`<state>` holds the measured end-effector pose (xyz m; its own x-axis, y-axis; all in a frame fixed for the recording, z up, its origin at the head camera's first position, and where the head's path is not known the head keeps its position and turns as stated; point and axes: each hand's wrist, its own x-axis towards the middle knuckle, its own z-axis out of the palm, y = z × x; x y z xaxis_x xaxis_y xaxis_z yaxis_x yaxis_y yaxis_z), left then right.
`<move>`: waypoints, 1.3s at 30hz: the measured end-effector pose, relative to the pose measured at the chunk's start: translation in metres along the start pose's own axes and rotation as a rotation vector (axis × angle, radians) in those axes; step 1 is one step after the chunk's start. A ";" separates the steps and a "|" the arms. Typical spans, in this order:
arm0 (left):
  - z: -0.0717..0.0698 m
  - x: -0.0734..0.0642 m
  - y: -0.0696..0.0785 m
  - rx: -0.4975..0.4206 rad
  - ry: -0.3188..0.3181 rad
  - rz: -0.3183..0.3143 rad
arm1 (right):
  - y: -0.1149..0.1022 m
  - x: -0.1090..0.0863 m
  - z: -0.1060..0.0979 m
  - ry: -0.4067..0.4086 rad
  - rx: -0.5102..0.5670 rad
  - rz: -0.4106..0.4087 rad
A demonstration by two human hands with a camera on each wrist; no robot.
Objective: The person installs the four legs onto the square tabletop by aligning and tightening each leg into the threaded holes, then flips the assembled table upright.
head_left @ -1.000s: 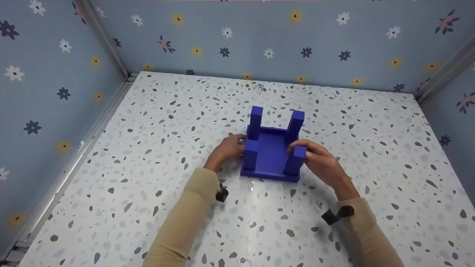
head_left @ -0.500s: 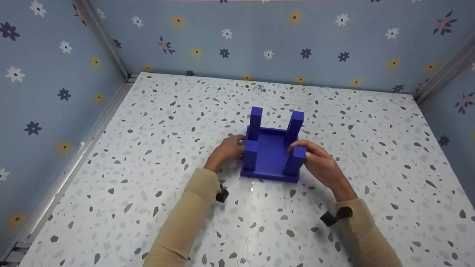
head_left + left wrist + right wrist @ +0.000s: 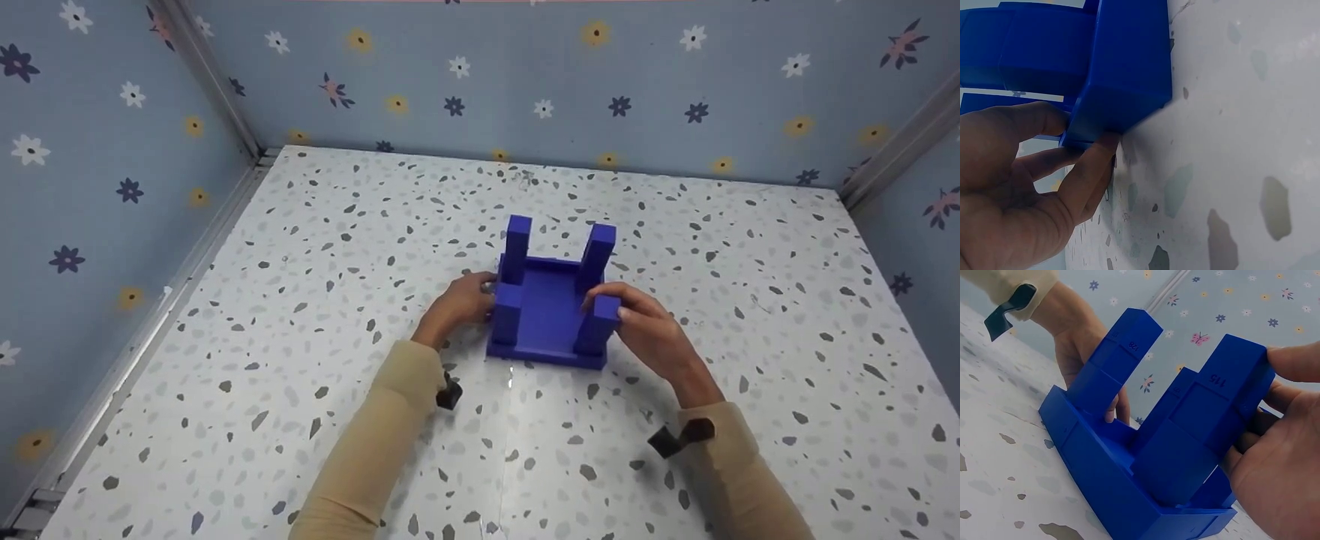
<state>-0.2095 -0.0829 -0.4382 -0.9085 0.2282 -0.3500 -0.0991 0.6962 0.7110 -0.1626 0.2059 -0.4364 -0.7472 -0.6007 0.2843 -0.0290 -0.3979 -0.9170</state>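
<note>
A blue plastic piece like a small upturned table stands on the tabletop. Its shallow rimmed base [image 3: 547, 315] carries an upright square post at each corner. At the left side my left hand [image 3: 465, 298] pinches the base's edge; the left wrist view shows the thumb at the rim and fingertips low on the outer wall [image 3: 1129, 56]. My right hand [image 3: 654, 330] grips the near right post [image 3: 596, 330], thumb outside and fingers curled round its far side. Raised digits mark that post in the right wrist view, and another number marks a left post [image 3: 1114, 363].
The speckled white tabletop [image 3: 360, 225] spreads out around the piece. Blue flowered walls [image 3: 495, 75] rise at the back and both sides, with metal rails at the corners. A dark camera mount [image 3: 681, 437] sits on the right sleeve.
</note>
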 end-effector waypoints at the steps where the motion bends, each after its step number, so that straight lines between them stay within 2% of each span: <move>1: 0.000 0.000 0.000 -0.002 -0.001 0.001 | 0.000 0.000 0.000 0.002 -0.005 0.000; 6: 0.000 -0.001 0.001 -0.014 0.001 0.012 | -0.001 0.001 0.000 0.070 -0.060 0.004; 10: 0.000 -0.001 0.001 -0.042 -0.004 0.009 | 0.000 0.003 0.000 0.245 -0.148 0.047; 14: 0.000 -0.001 0.001 -0.068 -0.015 -0.015 | 0.002 0.007 -0.001 0.469 -0.289 0.165; 17: 0.000 -0.001 0.001 -0.059 -0.016 -0.026 | 0.006 0.010 -0.004 0.578 -0.391 0.269; 20: 0.000 -0.001 0.001 -0.059 -0.018 -0.026 | 0.009 0.011 -0.006 0.641 -0.458 0.352; 24: -0.001 -0.002 0.001 -0.072 -0.016 -0.032 | 0.012 0.014 -0.010 0.690 -0.502 0.435; 30: -0.001 -0.003 0.002 -0.094 -0.018 -0.077 | 0.014 0.018 -0.013 0.704 -0.556 0.549; 34: 0.000 -0.002 0.002 -0.071 -0.023 -0.087 | 0.014 0.020 -0.014 0.687 -0.573 0.611; 37: -0.001 -0.001 0.002 -0.074 -0.035 -0.121 | 0.013 0.021 -0.016 0.656 -0.589 0.649; 39: 0.000 -0.001 0.001 -0.096 -0.039 -0.103 | 0.014 0.021 -0.017 0.632 -0.608 0.678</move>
<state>-0.2088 -0.0826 -0.4370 -0.8752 0.1870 -0.4462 -0.2307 0.6494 0.7246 -0.1895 0.1998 -0.4477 -0.9308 -0.0345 -0.3638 0.3226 0.3904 -0.8623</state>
